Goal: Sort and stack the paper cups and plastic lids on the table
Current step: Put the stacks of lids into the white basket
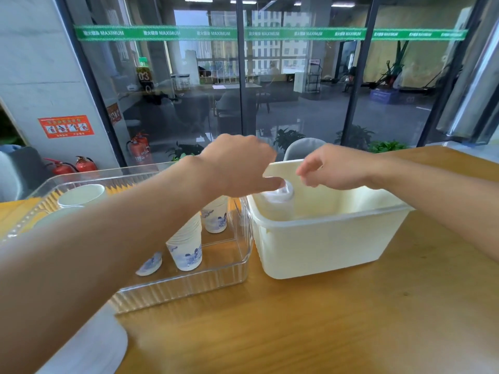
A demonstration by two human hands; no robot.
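Glass partitions with a green banner stand behind the wooden worktop (310, 333), where a clear ribbed tray (189, 290) touches a cream plastic bin (324, 247) near the far edge. Inside the tray stand a tall stack of white paper cups (186, 247) printed in blue, a shorter stack (216, 217) behind it, and other cups at its far left corner. Over the bin's far left corner the left hand (237, 166) grips a blurred clear plastic lid (280, 191) with curled fingers, while the right hand (334, 168) hovers beside it, fingers loosely curled and holding nothing.
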